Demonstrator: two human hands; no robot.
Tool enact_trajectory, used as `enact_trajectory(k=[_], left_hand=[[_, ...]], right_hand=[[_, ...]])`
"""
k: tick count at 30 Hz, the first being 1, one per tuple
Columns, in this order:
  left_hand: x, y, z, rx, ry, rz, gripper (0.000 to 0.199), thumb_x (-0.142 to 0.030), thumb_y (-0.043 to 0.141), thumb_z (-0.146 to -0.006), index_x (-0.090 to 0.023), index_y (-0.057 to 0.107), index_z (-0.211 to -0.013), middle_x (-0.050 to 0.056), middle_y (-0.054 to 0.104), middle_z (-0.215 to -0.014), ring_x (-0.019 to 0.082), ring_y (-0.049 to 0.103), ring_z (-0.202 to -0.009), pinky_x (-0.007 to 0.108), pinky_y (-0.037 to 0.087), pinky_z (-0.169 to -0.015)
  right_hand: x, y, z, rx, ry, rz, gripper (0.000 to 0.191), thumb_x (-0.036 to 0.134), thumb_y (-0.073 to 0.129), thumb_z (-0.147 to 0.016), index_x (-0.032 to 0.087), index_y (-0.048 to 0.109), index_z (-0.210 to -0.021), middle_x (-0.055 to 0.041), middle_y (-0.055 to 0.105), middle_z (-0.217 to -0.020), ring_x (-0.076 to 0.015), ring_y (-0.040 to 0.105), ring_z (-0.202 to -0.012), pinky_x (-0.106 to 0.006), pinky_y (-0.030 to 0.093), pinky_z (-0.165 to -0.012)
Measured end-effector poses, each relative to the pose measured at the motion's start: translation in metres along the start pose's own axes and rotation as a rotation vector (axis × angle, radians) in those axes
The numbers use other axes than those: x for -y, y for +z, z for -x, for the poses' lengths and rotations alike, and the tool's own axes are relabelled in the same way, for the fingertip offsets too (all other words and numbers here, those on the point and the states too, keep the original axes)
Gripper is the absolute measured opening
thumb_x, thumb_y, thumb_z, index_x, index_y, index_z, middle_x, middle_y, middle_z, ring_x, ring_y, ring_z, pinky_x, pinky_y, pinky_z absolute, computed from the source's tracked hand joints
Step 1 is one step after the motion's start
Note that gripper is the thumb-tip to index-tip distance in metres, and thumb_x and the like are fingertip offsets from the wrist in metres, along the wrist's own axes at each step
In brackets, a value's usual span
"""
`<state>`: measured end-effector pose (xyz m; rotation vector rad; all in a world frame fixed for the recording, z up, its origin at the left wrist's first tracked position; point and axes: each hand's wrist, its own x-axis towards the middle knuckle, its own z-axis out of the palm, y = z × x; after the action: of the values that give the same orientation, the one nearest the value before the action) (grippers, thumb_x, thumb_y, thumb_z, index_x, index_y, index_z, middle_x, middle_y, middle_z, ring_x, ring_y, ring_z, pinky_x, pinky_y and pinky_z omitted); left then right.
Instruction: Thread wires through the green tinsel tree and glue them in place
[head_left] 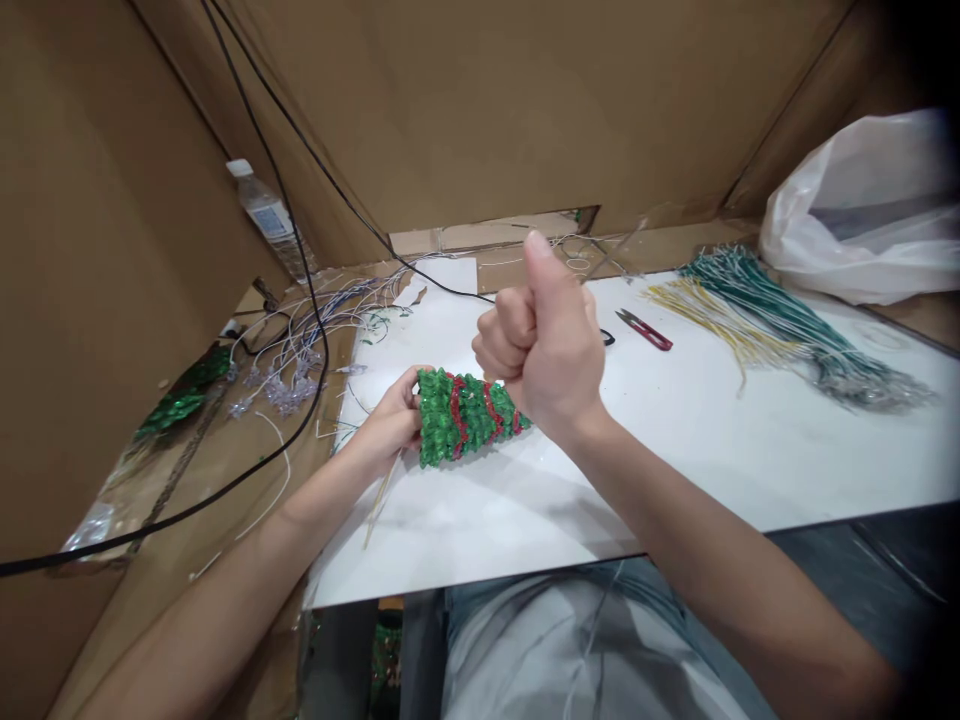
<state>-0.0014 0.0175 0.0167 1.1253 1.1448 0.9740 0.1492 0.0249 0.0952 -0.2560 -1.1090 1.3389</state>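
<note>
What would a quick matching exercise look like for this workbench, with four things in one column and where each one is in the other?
Things:
1. Red-handled thread snips
2. Plastic water bottle
3. White plastic bag
4. Green-and-red beaded piece

Places:
A. By the cardboard wall on the left
B. Gripped in the left hand
C. Heaped at the far right
D. Lying on the white board

Pairs: 1-D, 2-A, 3-C, 4-B
</note>
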Motion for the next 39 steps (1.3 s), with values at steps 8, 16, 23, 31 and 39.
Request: enact_trajectory(k=[8, 16, 23, 31, 39], left_hand=[[0.002, 0.0, 0.0, 0.011, 0.017, 0.025, 0.037, -0.006, 0.064, -0.06, -0.022, 0.049, -0.091, -0.01, 0.045, -0.053, 0.002, 0.028, -0.032, 0.015, 0.017, -0.031], [0.003, 0.0, -0.001, -0.021, -0.011, 0.06, 0.036, -0.01, 0.068, -0.063, -0.023, 0.051, -0.091, -0.007, 0.053, -0.064, 0.005, 0.046, -0.043, 0.015, 0.033, -0.039], [-0.001, 0.003, 0.001, -0.053, -0.02, 0.057, 0.036, -0.011, 0.07, -0.061, -0.022, 0.052, -0.09, -0.005, 0.057, -0.067, 0.007, 0.051, -0.047, 0.016, 0.035, -0.039], [0.002, 0.003, 0.001, -0.023, 0.025, 0.094, 0.039, -0.007, 0.07, -0.058, -0.022, 0.052, -0.088, -0.007, 0.054, -0.062, 0.004, 0.042, -0.039, 0.015, 0.03, -0.037], [0.0, 0.002, 0.001, -0.044, -0.017, 0.056, 0.04, -0.006, 0.069, -0.058, -0.023, 0.051, -0.09, -0.006, 0.055, -0.065, 0.006, 0.048, -0.043, 0.015, 0.032, -0.037]], right_hand=[[-0.005, 0.0, -0.001, -0.121, 0.026, 0.063, 0.064, 0.054, 0.052, -0.085, 0.022, 0.014, -0.044, 0.0078, 0.009, -0.042, -0.0047, 0.012, -0.035, -0.023, 0.012, -0.034], [0.0, -0.012, -0.011, -0.247, 0.143, -0.005, 0.06, 0.055, 0.039, -0.09, 0.022, 0.012, -0.049, 0.0079, 0.006, -0.043, -0.0042, 0.008, -0.033, -0.02, 0.01, -0.032], [0.006, -0.04, -0.019, -0.491, 0.129, -0.104, 0.043, 0.033, 0.034, -0.091, 0.022, 0.008, -0.059, 0.0086, 0.005, -0.043, -0.0066, 0.004, -0.035, -0.023, 0.009, -0.033], [-0.024, -0.018, -0.007, -0.432, 0.239, -0.109, 0.043, 0.037, 0.038, -0.088, 0.023, 0.012, -0.057, 0.009, 0.007, -0.044, -0.0068, 0.008, -0.034, -0.023, 0.009, -0.034], [0.012, -0.02, -0.008, -0.311, 0.039, 0.119, 0.053, 0.049, 0.034, -0.092, 0.022, 0.009, -0.054, 0.0071, 0.003, -0.046, -0.0073, 0.006, -0.035, -0.025, 0.013, -0.035]])
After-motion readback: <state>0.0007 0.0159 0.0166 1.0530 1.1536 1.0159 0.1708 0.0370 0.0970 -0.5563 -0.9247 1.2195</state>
